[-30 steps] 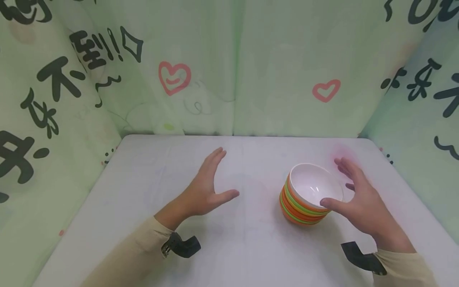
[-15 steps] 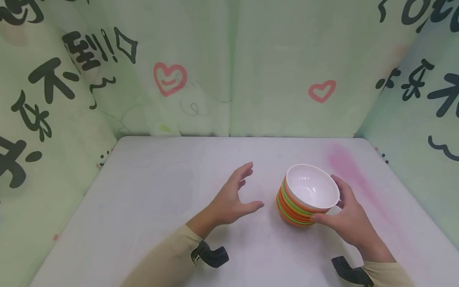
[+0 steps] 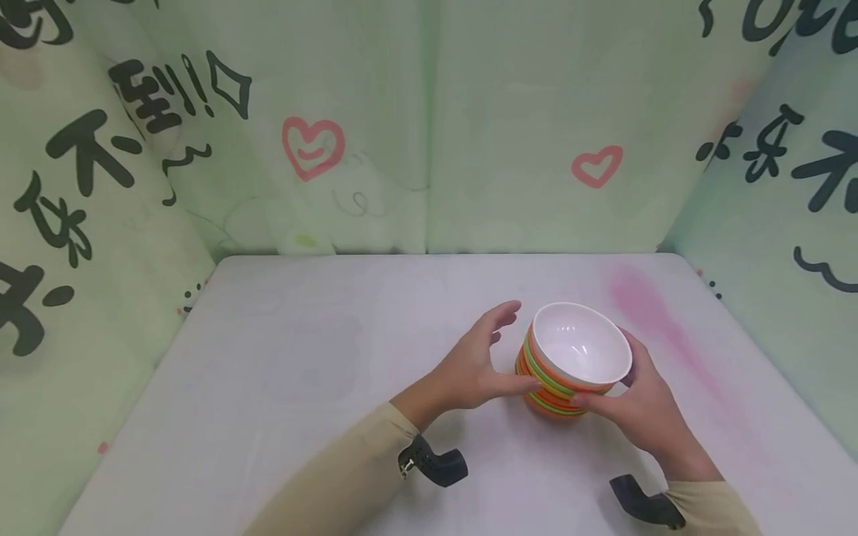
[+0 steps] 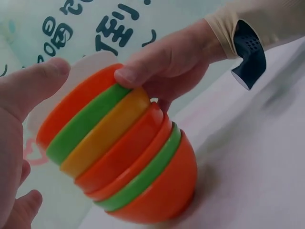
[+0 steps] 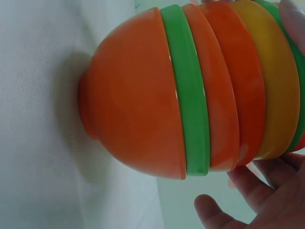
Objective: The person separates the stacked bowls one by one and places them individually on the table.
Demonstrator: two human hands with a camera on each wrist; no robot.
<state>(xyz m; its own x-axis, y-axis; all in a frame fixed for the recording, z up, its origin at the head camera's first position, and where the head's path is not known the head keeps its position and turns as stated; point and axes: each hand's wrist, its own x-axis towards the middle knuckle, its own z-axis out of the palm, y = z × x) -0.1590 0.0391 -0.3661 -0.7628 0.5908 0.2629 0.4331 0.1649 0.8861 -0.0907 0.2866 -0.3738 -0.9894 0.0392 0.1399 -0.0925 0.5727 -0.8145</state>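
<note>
A stack of several nested bowls (image 3: 582,342) is right of the middle of the table; the top one shows its white inside. Their outsides are orange, green and yellow, as the stacked bowls (image 4: 125,143) show in the left wrist view. My right hand (image 3: 646,413) grips the stack's right side near the upper rims, thumb at the front and fingers behind. On the opposite side my left hand (image 3: 472,368) spreads thumb and fingers beside the stack, its thumb overlapping the bowls in the head view. The lowest bowl (image 5: 136,95) is orange with a narrow foot, close over the white cloth.
The white-covered table (image 3: 302,417) carries a pink stain (image 3: 660,327) behind and right of the bowls. Pale green curtains (image 3: 509,149) with dark lettering and red hearts enclose its back and sides. A dark strap (image 3: 439,461) is on each sleeve's cuff.
My right hand has come down onto the stack and taken hold of its right side. My left hand has moved right, from mid-table up to the bowls' left side.
</note>
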